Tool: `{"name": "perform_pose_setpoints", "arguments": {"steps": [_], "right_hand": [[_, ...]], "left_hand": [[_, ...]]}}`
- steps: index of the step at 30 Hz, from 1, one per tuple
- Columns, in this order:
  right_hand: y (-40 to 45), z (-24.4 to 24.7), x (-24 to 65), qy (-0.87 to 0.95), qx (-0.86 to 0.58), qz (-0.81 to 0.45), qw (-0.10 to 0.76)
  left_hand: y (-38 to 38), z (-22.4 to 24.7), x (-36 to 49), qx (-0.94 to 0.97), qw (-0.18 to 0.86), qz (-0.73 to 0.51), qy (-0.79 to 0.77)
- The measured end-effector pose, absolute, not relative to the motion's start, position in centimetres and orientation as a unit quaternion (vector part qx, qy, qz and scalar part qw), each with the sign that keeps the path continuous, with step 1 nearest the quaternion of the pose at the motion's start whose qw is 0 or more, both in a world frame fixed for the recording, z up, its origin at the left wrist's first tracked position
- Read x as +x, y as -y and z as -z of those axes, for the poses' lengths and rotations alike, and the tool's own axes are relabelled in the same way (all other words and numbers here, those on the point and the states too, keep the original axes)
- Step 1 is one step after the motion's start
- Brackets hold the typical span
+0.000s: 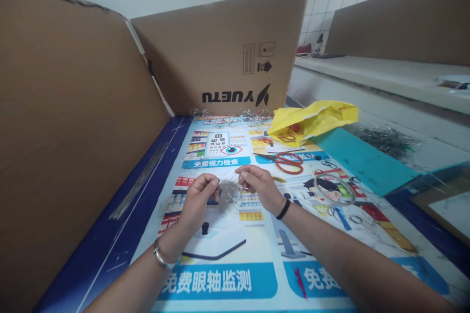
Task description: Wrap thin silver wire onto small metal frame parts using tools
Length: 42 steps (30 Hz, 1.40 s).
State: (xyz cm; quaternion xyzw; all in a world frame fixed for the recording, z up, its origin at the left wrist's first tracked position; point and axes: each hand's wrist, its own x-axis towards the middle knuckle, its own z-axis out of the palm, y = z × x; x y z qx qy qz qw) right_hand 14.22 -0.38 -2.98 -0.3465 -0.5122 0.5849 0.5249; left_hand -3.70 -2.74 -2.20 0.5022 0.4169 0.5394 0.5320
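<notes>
Both hands are raised over a printed poster (220, 254) at the middle of the view. My left hand (202, 194), with a silver bangle on its wrist, has its thumb and fingers closed in a pinch. Facing it, my right hand (260, 185), with a black band on its wrist, is pinched too. A tangle of thin wire (229, 191) shows between the two hands, and its strands reach toward the fingertips of both. Red-handled scissors (290, 162) lie beyond my right hand.
Cardboard panels (220, 54) stand at the left and back. A yellow bag (323, 116), a teal sheet (367, 161) and a wire pile (385, 143) lie at the right. Straight wires (139, 183) lie at left, and a clear ring (335, 202) sits right of my right hand.
</notes>
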Motion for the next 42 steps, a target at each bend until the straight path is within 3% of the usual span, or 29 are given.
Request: {"name": "perform_pose_setpoints", "arguments": {"steps": [42], "right_hand": [[0.2,2.9,14.1,0.489,-0.394,-0.555,0.546]], "left_hand": [[3.6,2.4,-2.7,0.46,0.523,-0.56,-0.449]]}}
